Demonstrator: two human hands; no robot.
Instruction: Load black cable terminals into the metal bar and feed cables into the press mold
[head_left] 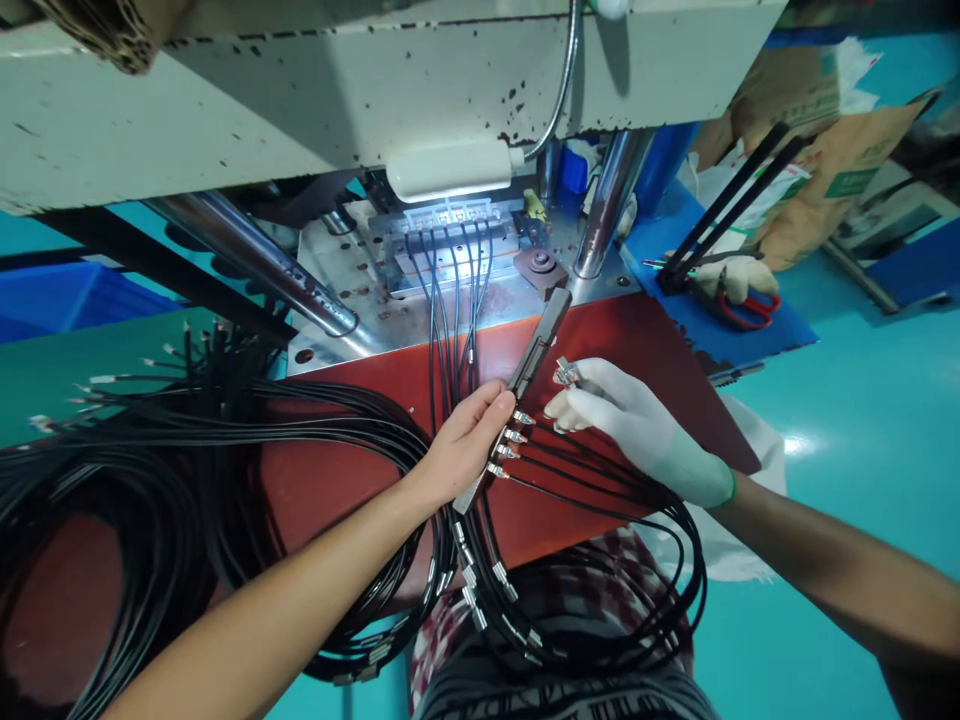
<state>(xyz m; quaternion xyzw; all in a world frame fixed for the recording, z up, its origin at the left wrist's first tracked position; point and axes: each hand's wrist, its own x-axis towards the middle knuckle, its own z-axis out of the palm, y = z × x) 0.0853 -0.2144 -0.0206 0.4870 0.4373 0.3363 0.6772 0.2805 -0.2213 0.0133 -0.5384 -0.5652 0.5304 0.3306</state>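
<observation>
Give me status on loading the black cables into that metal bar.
Done: five black cables sit in the white block at the machine. In hand: bare left hand holds a slotted metal bar with four connectors seated; gloved right hand brings another. Left: the big black cable bundle on the left.

The bare left hand (469, 440) grips a long metal fixture bar (525, 385) over the red mat (360, 470) near the bench's front edge. The gloved right hand (630, 420) pinches a cable connector (566, 373) beside the bar, where four black cables (585, 480) sit seated.
</observation>
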